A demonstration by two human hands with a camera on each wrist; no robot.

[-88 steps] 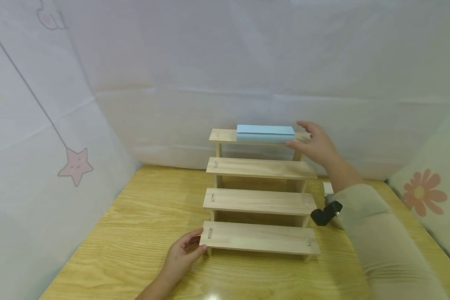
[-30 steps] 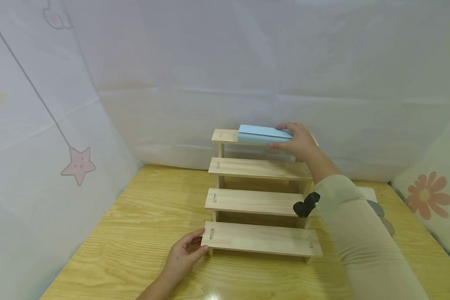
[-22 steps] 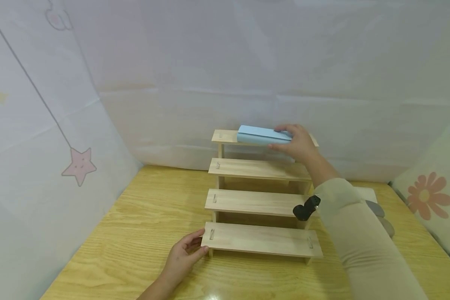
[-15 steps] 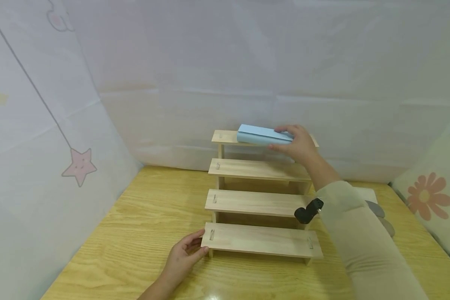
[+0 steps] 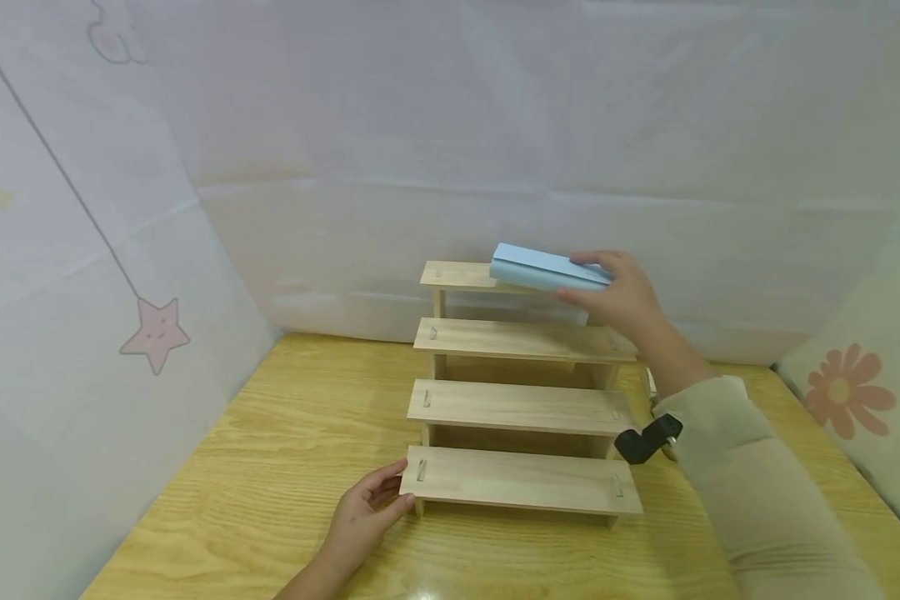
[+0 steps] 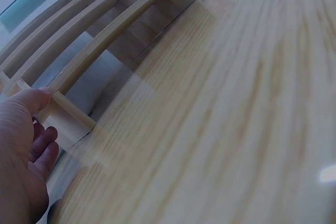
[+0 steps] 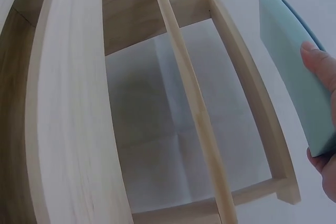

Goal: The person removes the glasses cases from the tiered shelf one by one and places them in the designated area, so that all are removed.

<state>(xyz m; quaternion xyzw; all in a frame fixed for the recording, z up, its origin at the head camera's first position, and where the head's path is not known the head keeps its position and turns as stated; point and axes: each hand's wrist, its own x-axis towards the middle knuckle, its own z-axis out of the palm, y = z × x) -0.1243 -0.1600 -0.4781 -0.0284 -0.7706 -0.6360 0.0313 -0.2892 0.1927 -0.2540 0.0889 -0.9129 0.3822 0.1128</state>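
A light blue oblong case with a flap, like a glasses case [image 5: 532,265], is held by its right end in my right hand [image 5: 633,304], thumb in front and fingers over the back. In the right wrist view the case [image 7: 289,61] is off the stand's top shelf, clear of the wood. The stepped wooden display stand [image 5: 521,479] rises towards the back wall. At its lowest step, my left hand [image 5: 362,512] grips the left end; in the left wrist view the thumb [image 6: 34,98] lies on the board's edge, other fingers curled below.
The stand is on a wood-grain table [image 5: 270,467] with pale printed cloth [image 5: 435,150] behind and at the sides. A partly hidden white object [image 5: 733,385] lies behind my right forearm. A black wrist camera [image 5: 648,439] juts from the right sleeve.
My right hand reached onto the blue case, took hold of its right end, and has lifted it off the top shelf, shifting right with its left end tilted up. The left hand has stayed put.
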